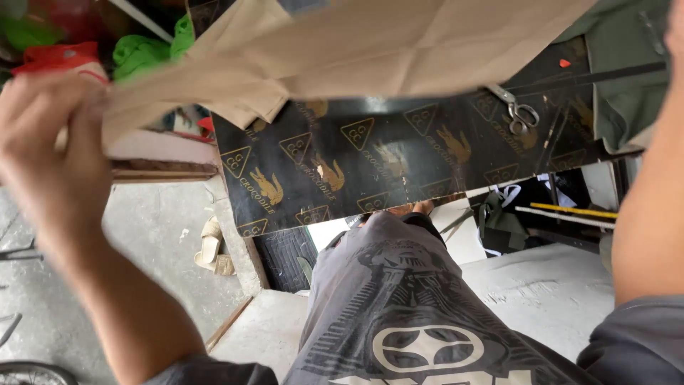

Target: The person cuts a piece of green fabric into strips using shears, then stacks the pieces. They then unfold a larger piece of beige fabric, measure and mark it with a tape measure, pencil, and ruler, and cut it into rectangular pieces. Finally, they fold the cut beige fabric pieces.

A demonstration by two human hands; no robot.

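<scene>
- We see the tan cloth [370,50], creased and folded, held up over the black board [399,160].
- Our left hand [50,157] pinches its corner; right hand's grip is out of sight.
- Scissors [519,113] lie on the board.

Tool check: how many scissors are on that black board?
1. The scissors lie on the black board near its right end, just below the tan fabric that the left hand holds up. The fabric covers part of the board, so more may be hidden.
</scene>
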